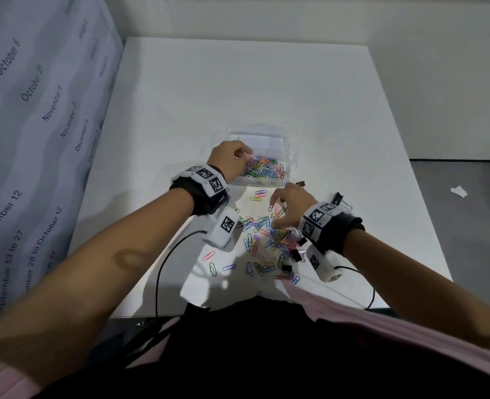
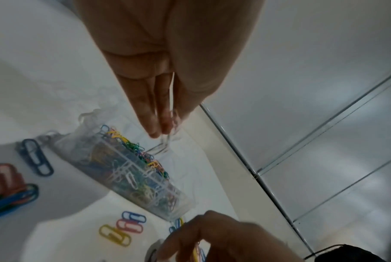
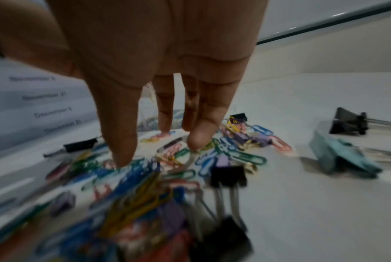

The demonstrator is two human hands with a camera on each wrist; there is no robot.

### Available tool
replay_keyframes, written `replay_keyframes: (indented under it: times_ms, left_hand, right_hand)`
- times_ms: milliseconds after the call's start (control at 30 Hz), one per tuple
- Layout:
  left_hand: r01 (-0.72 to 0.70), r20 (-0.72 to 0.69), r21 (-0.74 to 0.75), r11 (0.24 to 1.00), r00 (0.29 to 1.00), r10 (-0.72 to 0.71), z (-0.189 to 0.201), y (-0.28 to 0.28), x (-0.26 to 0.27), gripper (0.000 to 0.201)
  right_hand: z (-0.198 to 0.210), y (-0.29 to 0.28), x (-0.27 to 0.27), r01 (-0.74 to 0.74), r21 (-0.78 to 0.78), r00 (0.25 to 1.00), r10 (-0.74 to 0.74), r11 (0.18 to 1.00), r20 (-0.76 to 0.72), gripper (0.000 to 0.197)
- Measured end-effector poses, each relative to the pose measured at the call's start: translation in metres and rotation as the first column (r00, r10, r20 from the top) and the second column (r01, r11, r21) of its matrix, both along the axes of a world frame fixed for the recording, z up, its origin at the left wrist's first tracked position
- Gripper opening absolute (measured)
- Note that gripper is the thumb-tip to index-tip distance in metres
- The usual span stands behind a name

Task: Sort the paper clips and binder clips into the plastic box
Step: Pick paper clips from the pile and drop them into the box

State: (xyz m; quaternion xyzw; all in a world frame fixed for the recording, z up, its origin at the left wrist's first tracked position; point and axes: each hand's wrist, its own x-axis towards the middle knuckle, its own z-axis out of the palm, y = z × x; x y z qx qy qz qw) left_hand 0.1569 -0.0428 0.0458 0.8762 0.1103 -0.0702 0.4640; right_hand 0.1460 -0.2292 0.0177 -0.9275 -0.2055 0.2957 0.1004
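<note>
A clear plastic box [image 1: 287,141] sits mid-table, its near compartment heaped with coloured paper clips [image 1: 263,168]. My left hand [image 1: 242,158] hovers over the box's left side; in the left wrist view its fingertips [image 2: 155,131] pinch a pale paper clip [image 2: 164,146] above the box [image 2: 62,143]. My right hand [image 1: 275,214] reaches down onto the loose pile of paper clips [image 1: 262,243] in front of the box. Its thumb and fingers [image 3: 197,141] are spread and straight, touching clips without gripping any. Black binder clips [image 1: 295,254] lie in the pile.
A large black binder clip [image 3: 349,124] and a teal one [image 3: 344,157] lie to the right of the pile, and a small one [image 1: 300,184] sits by the box's right corner. A printed sheet [image 1: 36,139] hangs along the table's left edge. Cables [image 1: 163,266] trail from both wrists.
</note>
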Motion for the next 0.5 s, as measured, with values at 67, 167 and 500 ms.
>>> replay_keyframes:
  times_ms: [67,167,500]
  left_hand:
    - [0.061,-0.067,0.057,0.997,0.996,-0.057,-0.002,0.000,0.000,0.030]
    - [0.138,-0.071,0.166,0.976,0.989,-0.128,-0.006,-0.002,-0.010,0.033]
    - [0.412,-0.270,0.336,0.847,0.904,-0.333,-0.044,-0.004,-0.062,0.040]
  right_hand:
    - [-0.006,-0.003,-0.007,-0.006,-0.041,0.999,0.005,0.999,-0.033,0.072]
    - [-0.011,-0.005,-0.015,-0.015,-0.075,0.998,0.011,0.997,-0.054,0.073]
    - [-0.004,-0.002,-0.014,0.070,0.060,0.997,-0.070,0.996,0.008,0.016]
